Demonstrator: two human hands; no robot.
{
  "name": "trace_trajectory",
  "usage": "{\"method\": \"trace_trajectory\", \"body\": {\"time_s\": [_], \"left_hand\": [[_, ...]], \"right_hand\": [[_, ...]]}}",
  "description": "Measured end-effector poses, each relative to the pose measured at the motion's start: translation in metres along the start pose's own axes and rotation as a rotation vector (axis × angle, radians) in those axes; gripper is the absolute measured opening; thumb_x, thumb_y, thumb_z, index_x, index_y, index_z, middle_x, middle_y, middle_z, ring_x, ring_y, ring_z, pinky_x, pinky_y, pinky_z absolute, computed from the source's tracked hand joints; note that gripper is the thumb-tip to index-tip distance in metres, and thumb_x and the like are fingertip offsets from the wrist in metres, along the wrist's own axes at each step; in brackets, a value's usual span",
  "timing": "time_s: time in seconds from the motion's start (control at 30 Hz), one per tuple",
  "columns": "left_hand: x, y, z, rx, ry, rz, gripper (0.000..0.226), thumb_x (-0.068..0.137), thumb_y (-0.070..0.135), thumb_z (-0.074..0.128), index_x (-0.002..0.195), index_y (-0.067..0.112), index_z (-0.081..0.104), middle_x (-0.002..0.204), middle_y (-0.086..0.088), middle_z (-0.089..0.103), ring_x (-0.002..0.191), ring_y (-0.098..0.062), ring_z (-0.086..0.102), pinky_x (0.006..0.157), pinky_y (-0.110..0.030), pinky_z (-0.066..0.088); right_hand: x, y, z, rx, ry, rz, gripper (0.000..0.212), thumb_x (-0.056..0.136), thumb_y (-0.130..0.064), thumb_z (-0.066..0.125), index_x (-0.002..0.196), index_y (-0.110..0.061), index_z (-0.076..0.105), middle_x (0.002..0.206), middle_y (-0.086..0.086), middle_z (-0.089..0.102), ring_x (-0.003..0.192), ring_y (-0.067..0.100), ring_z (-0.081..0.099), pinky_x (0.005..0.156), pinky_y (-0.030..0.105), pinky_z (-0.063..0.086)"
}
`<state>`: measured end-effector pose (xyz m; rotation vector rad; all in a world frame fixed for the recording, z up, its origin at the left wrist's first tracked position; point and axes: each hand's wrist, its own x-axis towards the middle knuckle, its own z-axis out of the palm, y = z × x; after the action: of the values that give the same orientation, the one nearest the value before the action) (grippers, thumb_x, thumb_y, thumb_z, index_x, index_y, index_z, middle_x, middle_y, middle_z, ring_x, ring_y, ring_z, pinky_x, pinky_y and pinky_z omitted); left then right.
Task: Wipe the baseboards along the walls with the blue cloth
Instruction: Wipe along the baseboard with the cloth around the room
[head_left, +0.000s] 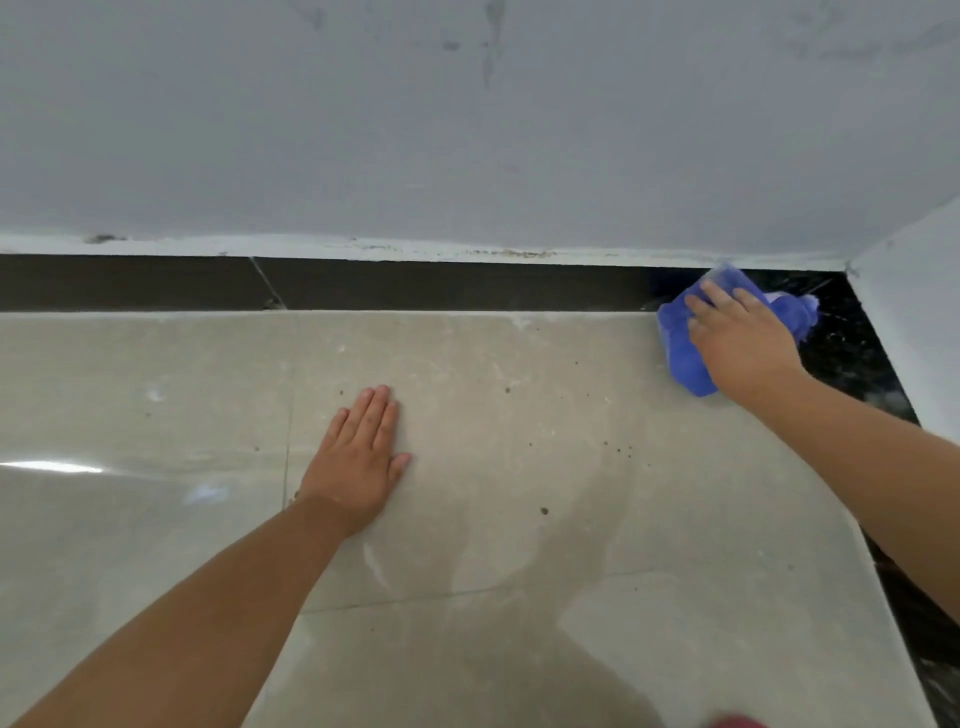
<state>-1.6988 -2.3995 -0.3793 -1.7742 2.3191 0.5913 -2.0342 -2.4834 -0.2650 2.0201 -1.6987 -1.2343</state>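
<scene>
Much of the blue cloth (680, 348) is covered by the right hand (740, 345), and its far edge is blurred where it meets the dark baseboard (441, 285). A red shape at the bottom edge is cut off and cannot be identified. The cloth is bunched at the far right corner, where the baseboard meets the side wall (914, 322), and is pressed against the baseboard and the beige tiled floor (519, 467). The right hand is laid over it with the fingers curved around the fabric, the arm stretched far and to the right. The left hand (358, 457) is spread flat on the floor, fingers straight and together, grasping nothing.
</scene>
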Motion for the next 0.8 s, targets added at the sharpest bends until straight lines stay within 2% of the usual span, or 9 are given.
{"method": "trace_trajectory", "body": {"time_s": [0.1, 0.17, 0.23, 0.3, 0.43, 0.53, 0.63, 0.7, 0.8], "left_hand": [[0.005, -0.004, 0.000, 0.037, 0.008, 0.024, 0.103, 0.083, 0.059, -0.025, 0.136, -0.005, 0.036, 0.146, -0.017, 0.028, 0.134, -0.033, 0.032, 0.107, -0.039, 0.019], [0.005, -0.003, -0.005, 0.018, 0.006, 0.017, 0.096, 0.090, 0.055, -0.015, 0.132, -0.007, 0.044, 0.141, -0.021, 0.038, 0.128, -0.037, 0.041, 0.104, -0.041, 0.023], [0.004, 0.001, -0.008, -0.001, 0.024, 0.029, 0.097, 0.078, 0.057, -0.016, 0.143, -0.004, 0.022, 0.152, -0.019, 0.014, 0.140, -0.035, 0.017, 0.109, -0.033, 0.002], [0.002, 0.000, -0.007, -0.038, 0.004, 0.003, 0.099, 0.064, 0.054, -0.018, 0.146, 0.003, 0.002, 0.152, -0.011, -0.011, 0.143, -0.028, -0.005, 0.106, -0.026, -0.014], [0.002, -0.002, 0.002, -0.046, 0.055, 0.020, 0.100, 0.065, 0.061, -0.019, 0.145, 0.003, 0.000, 0.152, -0.011, -0.010, 0.142, -0.025, -0.009, 0.106, -0.027, -0.013], [0.001, -0.002, -0.002, -0.020, 0.014, 0.016, 0.118, 0.047, 0.068, -0.046, 0.142, 0.006, -0.014, 0.142, -0.003, -0.027, 0.132, -0.015, -0.026, 0.104, -0.026, -0.018], [0.002, -0.001, -0.003, 0.021, -0.003, 0.007, 0.109, 0.051, 0.061, -0.040, 0.142, 0.006, -0.019, 0.145, -0.003, -0.031, 0.130, -0.012, -0.029, 0.103, -0.026, -0.019], [0.002, 0.001, -0.007, 0.035, -0.008, 0.015, 0.100, 0.055, 0.058, -0.036, 0.139, 0.006, -0.022, 0.137, -0.002, -0.034, 0.128, -0.011, -0.030, 0.103, -0.025, -0.019], [0.001, 0.004, -0.007, 0.063, -0.015, -0.013, 0.087, 0.070, 0.051, -0.022, 0.145, 0.007, -0.015, 0.149, -0.005, -0.027, 0.141, -0.018, -0.020, 0.108, -0.025, -0.015]], "right_hand": [[-0.009, -0.003, 0.001, 0.012, -0.023, -0.059, 0.046, 0.100, -0.017, 0.037, 0.145, -0.017, 0.030, 0.159, 0.000, 0.008, 0.147, 0.019, 0.001, 0.117, 0.031, 0.007], [-0.012, -0.012, -0.009, 0.056, 0.014, -0.102, 0.049, 0.099, -0.015, 0.037, 0.147, -0.015, 0.028, 0.159, 0.001, 0.006, 0.147, 0.020, -0.001, 0.117, 0.031, 0.006], [-0.012, -0.024, -0.023, 0.106, 0.064, -0.137, 0.049, 0.099, -0.015, 0.036, 0.147, -0.013, 0.028, 0.159, 0.003, 0.005, 0.147, 0.021, -0.001, 0.117, 0.032, 0.004], [-0.008, -0.039, -0.037, 0.139, 0.101, -0.176, 0.048, 0.100, -0.016, 0.035, 0.148, -0.012, 0.027, 0.159, 0.003, 0.004, 0.147, 0.021, -0.002, 0.117, 0.033, 0.003], [0.006, -0.062, -0.052, 0.169, 0.165, -0.216, 0.047, 0.100, -0.016, 0.039, 0.146, -0.011, 0.030, 0.159, 0.004, 0.006, 0.147, 0.021, 0.000, 0.117, 0.033, 0.004], [0.016, -0.060, -0.051, 0.159, 0.164, -0.189, 0.050, 0.097, -0.016, 0.044, 0.145, -0.010, 0.032, 0.159, 0.004, 0.009, 0.147, 0.019, 0.002, 0.117, 0.032, 0.008], [0.018, -0.048, -0.042, 0.127, 0.138, -0.161, 0.048, 0.097, -0.018, 0.043, 0.144, -0.011, 0.035, 0.159, 0.003, 0.011, 0.146, 0.017, 0.007, 0.116, 0.029, 0.009], [0.015, -0.037, -0.033, 0.113, 0.100, -0.130, 0.048, 0.097, -0.019, 0.043, 0.144, -0.012, 0.037, 0.158, 0.002, 0.012, 0.146, 0.016, 0.007, 0.116, 0.029, 0.010], [0.011, -0.016, -0.018, 0.100, 0.031, -0.059, 0.048, 0.098, -0.019, 0.042, 0.145, -0.014, 0.034, 0.158, 0.001, 0.011, 0.147, 0.017, 0.003, 0.116, 0.030, 0.009]]}}
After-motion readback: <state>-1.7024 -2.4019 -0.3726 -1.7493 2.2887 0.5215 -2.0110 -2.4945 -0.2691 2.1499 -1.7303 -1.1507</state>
